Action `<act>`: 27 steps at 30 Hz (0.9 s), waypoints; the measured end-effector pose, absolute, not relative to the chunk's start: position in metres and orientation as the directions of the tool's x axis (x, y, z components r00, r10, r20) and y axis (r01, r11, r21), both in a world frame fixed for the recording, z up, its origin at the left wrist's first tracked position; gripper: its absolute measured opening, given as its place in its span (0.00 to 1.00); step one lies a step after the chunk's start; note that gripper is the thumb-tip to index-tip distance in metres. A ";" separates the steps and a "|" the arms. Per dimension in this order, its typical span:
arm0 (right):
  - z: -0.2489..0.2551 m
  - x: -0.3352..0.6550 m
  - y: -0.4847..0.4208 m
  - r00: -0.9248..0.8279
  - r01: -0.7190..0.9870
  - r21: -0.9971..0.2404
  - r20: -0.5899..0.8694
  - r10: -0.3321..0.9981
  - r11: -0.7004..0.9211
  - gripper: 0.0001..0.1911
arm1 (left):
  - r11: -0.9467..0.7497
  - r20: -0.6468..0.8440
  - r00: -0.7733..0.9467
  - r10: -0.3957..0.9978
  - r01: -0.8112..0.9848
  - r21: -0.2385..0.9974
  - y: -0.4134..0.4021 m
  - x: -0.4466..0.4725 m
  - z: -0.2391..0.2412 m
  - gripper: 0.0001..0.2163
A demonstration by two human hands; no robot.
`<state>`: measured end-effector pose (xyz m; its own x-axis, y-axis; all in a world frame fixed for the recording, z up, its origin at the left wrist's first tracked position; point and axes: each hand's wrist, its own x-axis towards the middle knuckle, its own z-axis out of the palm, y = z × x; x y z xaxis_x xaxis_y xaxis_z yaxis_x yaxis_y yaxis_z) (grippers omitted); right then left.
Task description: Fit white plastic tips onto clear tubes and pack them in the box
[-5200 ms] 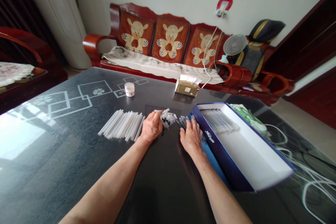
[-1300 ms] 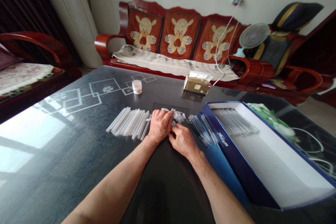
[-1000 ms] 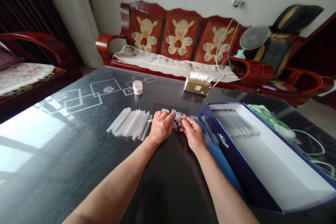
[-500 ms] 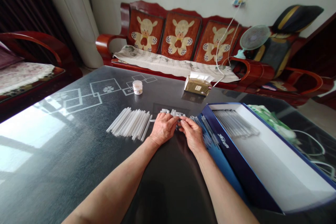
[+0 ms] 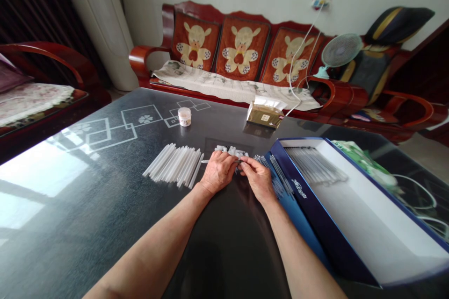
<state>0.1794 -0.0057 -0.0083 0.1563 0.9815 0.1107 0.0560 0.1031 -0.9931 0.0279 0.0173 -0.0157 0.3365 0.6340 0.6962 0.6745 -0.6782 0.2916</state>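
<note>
A pale tube (image 5: 204, 161) is held in the left hand (image 5: 219, 171), its end left sticking out to the left of the curled fingers. A small dark piece (image 5: 240, 162) is pinched narrowly between thumb and finger of the right hand (image 5: 258, 177), right at the left fingertips; what it is cannot be told. Just beyond the hands, small white pieces (image 5: 235, 151) are heaped on the worktop (image 5: 224, 247). To the left, white tubes (image 5: 175, 166) are laid in a slanting row. To the right, thin rods (image 5: 281, 174) are spread beside a blue box (image 5: 321, 219), in whose far end more grey rods (image 5: 315, 164) are lined up. On the far side, a jar (image 5: 184, 117) and a tissue box (image 5: 265, 113) are placed well apart. Compared with the earliest frame, the right hand has been moved from the thin rods to the left fingertips.
</note>
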 end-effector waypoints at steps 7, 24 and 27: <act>-0.001 0.184 -0.010 0.126 0.319 -0.937 0.194 0.973 0.145 0.18 | -0.726 0.703 0.379 0.602 0.627 0.284 0.015 0.027 -0.013 0.11; 0.003 0.181 -0.011 0.093 0.470 -0.866 0.241 0.966 0.171 0.20 | -0.728 0.681 0.407 0.609 0.628 0.276 0.015 0.028 -0.014 0.11; 0.003 0.180 -0.011 0.119 0.444 -0.885 0.212 0.970 0.139 0.21 | -0.724 0.677 0.404 0.615 0.630 0.282 0.015 0.027 -0.014 0.11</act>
<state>0.1804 -0.0111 0.0032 0.1191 0.9699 0.2123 0.4444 0.1391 -0.8849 0.0273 0.0150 -0.0139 0.4042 0.6149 0.6772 0.6297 -0.7240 0.2815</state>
